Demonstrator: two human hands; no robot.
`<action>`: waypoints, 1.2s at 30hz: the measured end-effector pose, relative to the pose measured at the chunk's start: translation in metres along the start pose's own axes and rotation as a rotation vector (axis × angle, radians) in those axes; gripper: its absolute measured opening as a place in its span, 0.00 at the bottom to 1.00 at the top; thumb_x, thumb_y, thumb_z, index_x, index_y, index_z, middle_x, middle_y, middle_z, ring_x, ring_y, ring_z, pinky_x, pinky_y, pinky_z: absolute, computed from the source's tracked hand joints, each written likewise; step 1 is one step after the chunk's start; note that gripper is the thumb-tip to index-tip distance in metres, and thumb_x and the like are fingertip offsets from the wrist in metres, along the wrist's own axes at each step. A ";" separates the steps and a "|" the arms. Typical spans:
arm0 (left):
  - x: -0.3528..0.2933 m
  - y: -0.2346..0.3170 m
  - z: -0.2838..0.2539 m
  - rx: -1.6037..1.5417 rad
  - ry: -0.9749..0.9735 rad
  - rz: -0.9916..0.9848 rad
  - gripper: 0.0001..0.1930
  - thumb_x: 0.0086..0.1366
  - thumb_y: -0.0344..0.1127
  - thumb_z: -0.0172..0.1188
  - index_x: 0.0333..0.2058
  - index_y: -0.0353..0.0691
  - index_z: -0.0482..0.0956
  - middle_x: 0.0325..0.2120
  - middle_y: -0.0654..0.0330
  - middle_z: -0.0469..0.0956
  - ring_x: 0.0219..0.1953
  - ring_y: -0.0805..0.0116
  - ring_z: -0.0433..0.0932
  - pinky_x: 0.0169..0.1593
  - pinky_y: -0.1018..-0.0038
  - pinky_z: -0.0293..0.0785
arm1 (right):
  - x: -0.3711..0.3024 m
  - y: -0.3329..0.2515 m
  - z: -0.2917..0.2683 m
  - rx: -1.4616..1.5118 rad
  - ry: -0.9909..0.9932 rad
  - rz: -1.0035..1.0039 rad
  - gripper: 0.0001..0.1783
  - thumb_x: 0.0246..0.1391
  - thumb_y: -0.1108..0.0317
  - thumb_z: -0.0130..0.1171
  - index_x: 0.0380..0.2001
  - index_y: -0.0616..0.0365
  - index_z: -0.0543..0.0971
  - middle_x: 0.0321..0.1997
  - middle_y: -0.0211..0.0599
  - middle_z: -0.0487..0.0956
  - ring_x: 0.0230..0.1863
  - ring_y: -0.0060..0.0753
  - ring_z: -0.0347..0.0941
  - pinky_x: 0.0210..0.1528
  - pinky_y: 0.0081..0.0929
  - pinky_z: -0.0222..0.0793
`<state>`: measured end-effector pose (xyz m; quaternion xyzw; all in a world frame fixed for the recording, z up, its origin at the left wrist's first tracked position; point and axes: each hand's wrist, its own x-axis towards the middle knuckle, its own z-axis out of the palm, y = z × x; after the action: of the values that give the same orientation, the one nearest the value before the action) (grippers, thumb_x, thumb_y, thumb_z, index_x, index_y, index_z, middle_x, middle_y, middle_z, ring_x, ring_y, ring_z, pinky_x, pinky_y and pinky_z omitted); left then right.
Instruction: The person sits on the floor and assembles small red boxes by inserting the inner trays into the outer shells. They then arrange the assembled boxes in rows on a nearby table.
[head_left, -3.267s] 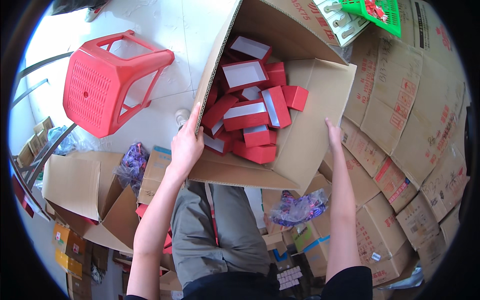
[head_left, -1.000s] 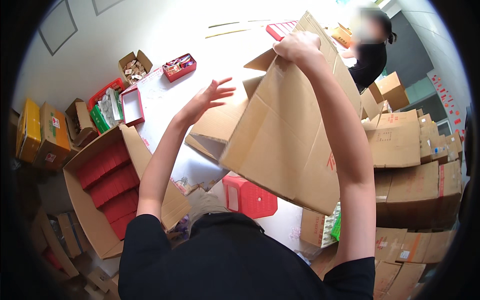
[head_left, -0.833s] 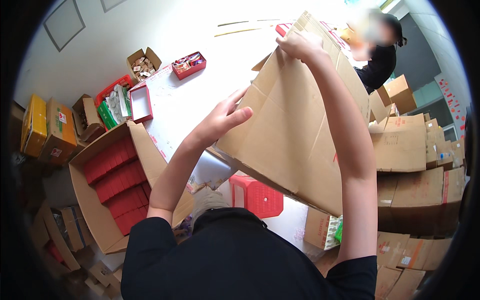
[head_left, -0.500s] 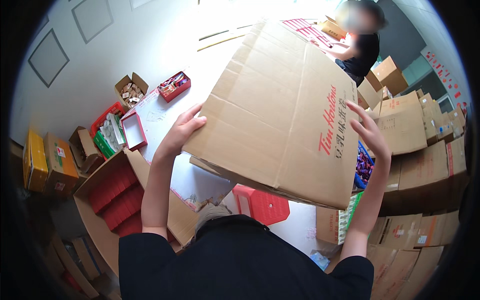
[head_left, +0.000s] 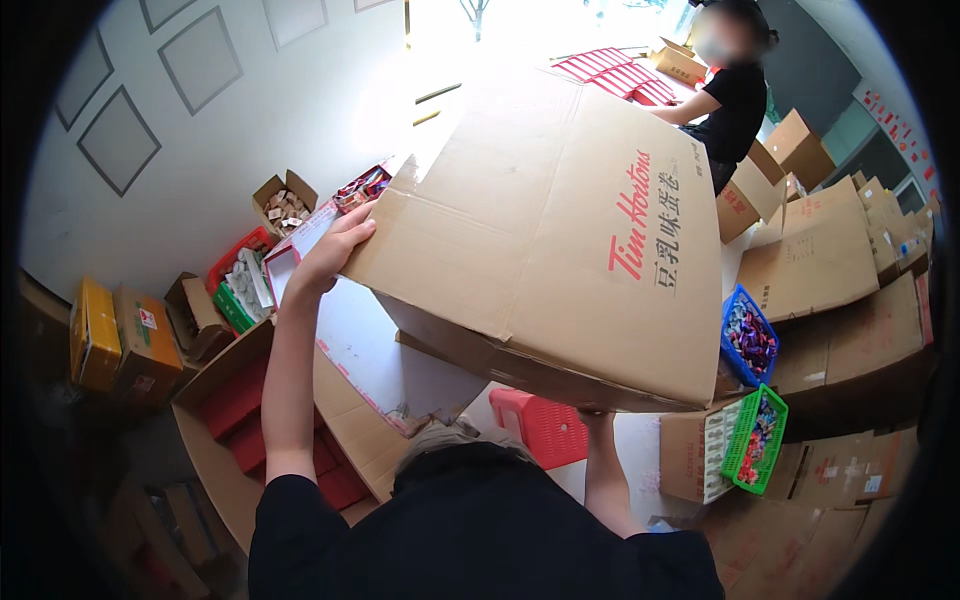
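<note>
A large closed cardboard box (head_left: 500, 230) with red and black print on its top fills the middle of the view, tilted, its near side raised over the white table (head_left: 365, 335). My left hand (head_left: 343, 243) grips its left edge, thumb on the top face and fingers along the side. Under the near right edge of the box, my right hand (head_left: 598, 420) bears it from below; most of that hand is hidden by the box.
A red plastic stool (head_left: 540, 425) stands below the box. At left is an open carton (head_left: 235, 520) of red packs. Blue (head_left: 735, 365) and green (head_left: 742, 450) baskets of wrapped sweets are at right, beside stacked cartons (head_left: 850, 340). Another person (head_left: 735, 110) works at far right.
My right hand has gone from the right side of the box to beneath its near edge. The box has shifted left in view, and both baskets at right now show.
</note>
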<state>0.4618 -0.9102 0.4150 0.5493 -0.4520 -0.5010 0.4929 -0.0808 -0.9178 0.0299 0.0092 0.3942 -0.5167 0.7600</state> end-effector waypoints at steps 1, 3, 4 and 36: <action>-0.006 -0.003 -0.004 0.085 0.062 0.028 0.24 0.61 0.34 0.40 0.56 0.36 0.55 0.53 0.57 0.61 0.54 0.72 0.60 0.54 0.78 0.54 | 0.002 0.012 0.018 0.200 0.056 0.103 0.18 0.40 0.50 0.53 0.28 0.52 0.74 0.25 0.35 0.74 0.25 0.33 0.70 0.30 0.37 0.69; -0.016 -0.005 -0.010 0.244 0.157 0.078 0.22 0.62 0.36 0.40 0.55 0.36 0.57 0.51 0.56 0.63 0.53 0.71 0.61 0.54 0.78 0.55 | -0.019 0.029 0.075 0.187 0.241 0.135 0.16 0.40 0.51 0.52 0.27 0.49 0.74 0.24 0.34 0.75 0.23 0.32 0.70 0.27 0.32 0.69; -0.016 -0.002 -0.004 0.327 0.173 0.098 0.22 0.63 0.38 0.40 0.54 0.35 0.58 0.50 0.55 0.64 0.52 0.71 0.61 0.53 0.78 0.55 | -0.026 0.032 0.084 0.184 0.335 0.131 0.14 0.40 0.52 0.52 0.27 0.48 0.74 0.23 0.33 0.75 0.21 0.31 0.70 0.26 0.29 0.70; 0.163 -0.129 0.064 -0.549 0.173 0.315 0.27 0.61 0.39 0.50 0.55 0.31 0.55 0.49 0.58 0.65 0.50 0.74 0.64 0.53 0.77 0.61 | 0.041 -0.378 0.288 -0.189 0.123 -0.602 0.26 0.44 0.52 0.43 0.43 0.56 0.73 0.49 0.39 0.70 0.52 0.43 0.63 0.56 0.44 0.55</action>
<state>0.4134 -1.0636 0.2687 0.3597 -0.3361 -0.4732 0.7306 -0.2040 -1.2471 0.3514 -0.1473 0.4708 -0.6778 0.5452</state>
